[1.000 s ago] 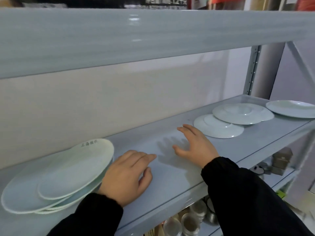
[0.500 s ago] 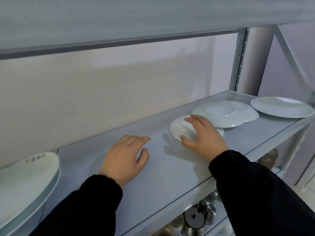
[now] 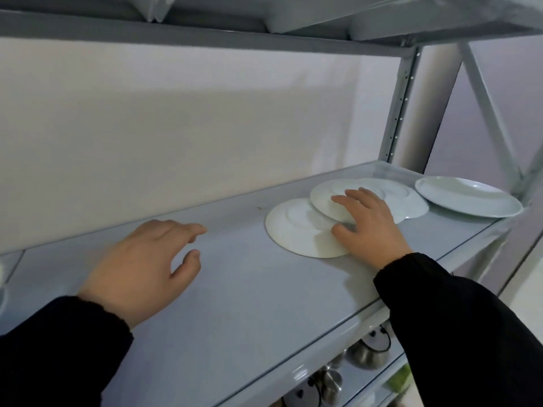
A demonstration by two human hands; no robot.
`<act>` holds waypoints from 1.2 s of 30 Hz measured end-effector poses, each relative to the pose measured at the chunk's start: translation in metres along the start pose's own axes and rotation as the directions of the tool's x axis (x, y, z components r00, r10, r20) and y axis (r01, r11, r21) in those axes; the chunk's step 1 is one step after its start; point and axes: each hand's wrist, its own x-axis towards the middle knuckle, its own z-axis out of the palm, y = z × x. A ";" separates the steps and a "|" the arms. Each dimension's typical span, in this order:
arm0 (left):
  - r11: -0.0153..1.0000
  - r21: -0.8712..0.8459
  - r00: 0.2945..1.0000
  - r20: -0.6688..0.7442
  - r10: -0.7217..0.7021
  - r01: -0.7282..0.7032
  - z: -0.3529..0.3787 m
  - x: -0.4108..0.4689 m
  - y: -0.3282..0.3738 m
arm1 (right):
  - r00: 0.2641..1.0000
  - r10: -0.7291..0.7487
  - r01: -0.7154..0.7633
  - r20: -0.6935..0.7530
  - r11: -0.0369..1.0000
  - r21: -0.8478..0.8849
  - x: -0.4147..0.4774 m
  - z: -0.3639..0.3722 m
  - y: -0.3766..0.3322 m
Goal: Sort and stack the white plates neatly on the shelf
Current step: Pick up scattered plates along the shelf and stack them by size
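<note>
Three small white plates lie overlapping on the grey shelf (image 3: pixel 235 304): a near one (image 3: pixel 296 230) upside down, a second (image 3: pixel 323 198) leaning on it, and a third (image 3: pixel 408 198) behind. A larger white plate (image 3: pixel 467 198) sits at the far right end. My right hand (image 3: pixel 370 227) lies on the second plate with fingers spread and the thumb at its near rim, above the near plate. My left hand (image 3: pixel 141 265) is open, palm down, over the bare middle of the shelf, holding nothing.
An upper shelf board (image 3: pixel 205 33) runs close overhead. A metal upright (image 3: pixel 396 113) and a diagonal brace (image 3: pixel 487 113) stand at the right end. Metal pots and lids (image 3: pixel 370 351) fill the shelf below. A sliver of white plate shows at the left edge (image 3: pixel 1 277).
The view has swung right, so the left plate stack has almost left the frame. My right hand has slid from the near plate onto the second one. My left hand has followed rightward.
</note>
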 end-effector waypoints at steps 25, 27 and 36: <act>0.998 -0.057 1.000 -0.025 0.002 -0.003 0.004 -0.002 -0.005 | 1.000 0.015 -0.016 -0.008 0.990 -0.139 0.003 0.003 0.014; 0.998 -0.061 1.000 -0.022 -0.006 0.005 0.005 -0.002 -0.006 | 0.999 0.034 -0.028 0.039 0.988 -0.150 0.002 0.003 0.012; 0.996 -0.085 1.000 -0.025 -0.001 -0.001 0.008 -0.003 -0.011 | 0.995 -0.089 0.084 -0.038 0.990 -0.111 -0.001 0.003 0.029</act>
